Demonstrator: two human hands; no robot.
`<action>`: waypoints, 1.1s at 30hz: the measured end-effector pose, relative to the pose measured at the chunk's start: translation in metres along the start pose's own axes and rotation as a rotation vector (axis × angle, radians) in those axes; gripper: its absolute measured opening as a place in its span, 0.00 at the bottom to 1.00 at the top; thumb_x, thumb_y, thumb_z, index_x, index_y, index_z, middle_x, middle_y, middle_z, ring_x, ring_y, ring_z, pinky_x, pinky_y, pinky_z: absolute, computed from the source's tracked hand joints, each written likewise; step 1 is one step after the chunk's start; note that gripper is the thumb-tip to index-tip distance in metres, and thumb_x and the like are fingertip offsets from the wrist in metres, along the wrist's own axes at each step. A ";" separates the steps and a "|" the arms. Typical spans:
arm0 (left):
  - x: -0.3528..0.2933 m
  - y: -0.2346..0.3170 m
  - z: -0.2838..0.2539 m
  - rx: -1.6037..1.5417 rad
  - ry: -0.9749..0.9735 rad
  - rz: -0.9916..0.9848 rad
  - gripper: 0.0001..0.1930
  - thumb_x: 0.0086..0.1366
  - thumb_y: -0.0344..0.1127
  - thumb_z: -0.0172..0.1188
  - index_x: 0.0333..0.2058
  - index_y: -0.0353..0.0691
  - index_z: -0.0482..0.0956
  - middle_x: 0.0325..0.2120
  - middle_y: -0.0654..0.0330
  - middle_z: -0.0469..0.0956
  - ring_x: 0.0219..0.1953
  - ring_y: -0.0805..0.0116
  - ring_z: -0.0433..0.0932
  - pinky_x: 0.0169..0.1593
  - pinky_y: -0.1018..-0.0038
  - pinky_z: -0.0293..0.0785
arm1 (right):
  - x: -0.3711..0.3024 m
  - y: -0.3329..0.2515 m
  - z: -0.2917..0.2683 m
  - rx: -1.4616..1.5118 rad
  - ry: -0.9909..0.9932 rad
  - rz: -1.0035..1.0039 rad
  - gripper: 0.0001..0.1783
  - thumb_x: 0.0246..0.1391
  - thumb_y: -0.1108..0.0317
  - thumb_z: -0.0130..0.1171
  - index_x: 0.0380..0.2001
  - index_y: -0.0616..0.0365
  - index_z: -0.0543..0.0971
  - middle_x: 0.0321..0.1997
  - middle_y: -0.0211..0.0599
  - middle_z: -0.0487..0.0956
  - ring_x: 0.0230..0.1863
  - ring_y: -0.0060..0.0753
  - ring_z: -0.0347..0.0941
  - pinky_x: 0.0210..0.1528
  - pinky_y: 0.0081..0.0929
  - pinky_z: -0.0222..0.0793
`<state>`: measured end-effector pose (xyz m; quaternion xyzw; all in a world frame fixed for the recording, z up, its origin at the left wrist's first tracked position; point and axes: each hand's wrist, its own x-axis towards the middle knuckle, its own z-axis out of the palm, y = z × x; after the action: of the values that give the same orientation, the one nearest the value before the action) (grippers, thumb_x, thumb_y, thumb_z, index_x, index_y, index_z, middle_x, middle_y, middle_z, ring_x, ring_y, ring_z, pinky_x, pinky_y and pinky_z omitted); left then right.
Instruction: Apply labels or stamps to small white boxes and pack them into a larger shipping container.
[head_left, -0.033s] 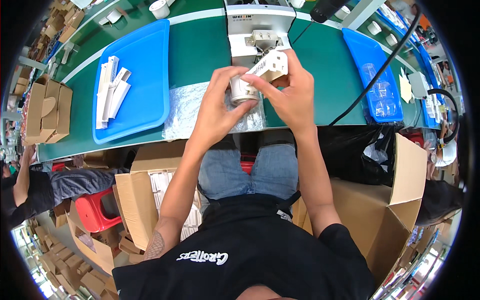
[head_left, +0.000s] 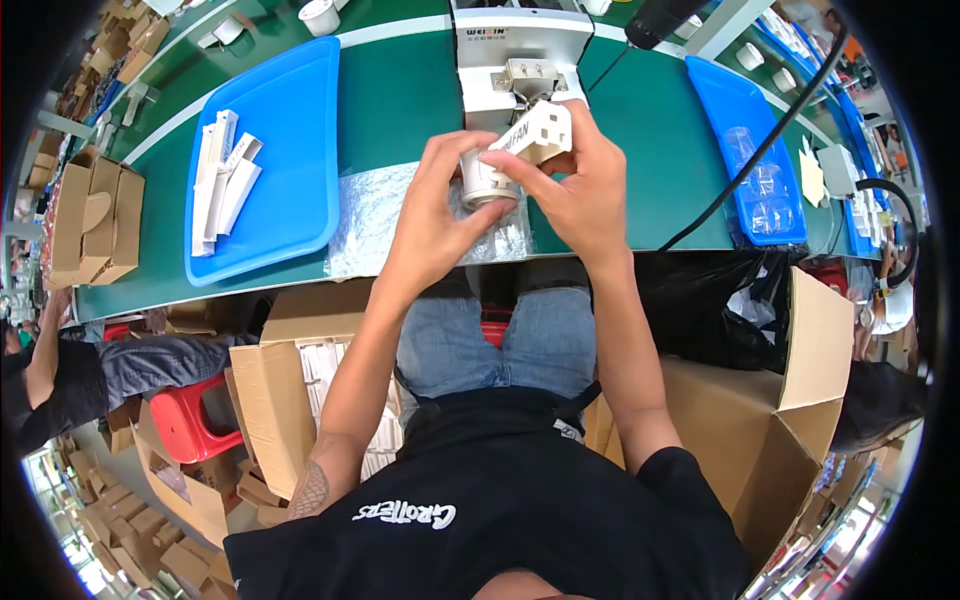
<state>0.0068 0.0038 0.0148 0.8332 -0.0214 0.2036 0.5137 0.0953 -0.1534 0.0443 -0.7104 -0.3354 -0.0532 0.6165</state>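
My left hand (head_left: 432,215) and my right hand (head_left: 578,190) meet over a silver foil sheet (head_left: 375,215) on the green table (head_left: 400,95). Together they hold a small white plastic part. My left fingers wrap its round grey-white barrel (head_left: 485,185). My right thumb and fingers grip its flat white block end (head_left: 538,132), which shows several slots. The part hangs just in front of a white and grey bench machine (head_left: 520,45).
A blue tray (head_left: 300,120) at the left carries white flat cartons (head_left: 225,180). Another blue tray (head_left: 735,110) at the right holds clear plastic pieces. A black cable (head_left: 745,165) crosses the table. Open cardboard boxes (head_left: 300,370) stand by my knees, and another person (head_left: 60,380) sits at the left.
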 end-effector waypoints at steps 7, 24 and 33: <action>0.001 -0.003 -0.001 -0.121 0.012 -0.023 0.37 0.53 0.27 0.77 0.63 0.46 0.76 0.57 0.55 0.75 0.60 0.56 0.75 0.61 0.62 0.73 | 0.002 0.022 0.007 -0.093 0.031 -0.261 0.24 0.50 0.59 0.82 0.42 0.61 0.81 0.33 0.31 0.82 0.29 0.22 0.80 0.30 0.20 0.77; 0.009 -0.004 0.012 -0.149 0.133 -0.104 0.32 0.45 0.34 0.85 0.52 0.41 0.86 0.39 0.59 0.76 0.43 0.64 0.78 0.48 0.68 0.78 | -0.012 0.013 -0.005 0.212 0.100 -0.040 0.23 0.54 0.74 0.70 0.53 0.65 0.77 0.43 0.38 0.83 0.34 0.24 0.79 0.34 0.23 0.76; -0.002 0.003 0.017 0.067 0.171 -0.013 0.31 0.47 0.31 0.82 0.53 0.40 0.86 0.41 0.58 0.77 0.44 0.62 0.79 0.50 0.68 0.77 | -0.008 0.003 0.002 -0.357 0.023 -0.035 0.09 0.51 0.73 0.69 0.35 0.60 0.79 0.26 0.37 0.79 0.22 0.35 0.75 0.27 0.33 0.70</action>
<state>0.0100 -0.0128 0.0100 0.8295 0.0346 0.2714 0.4869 0.0900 -0.1547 0.0369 -0.8019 -0.3258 -0.1307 0.4835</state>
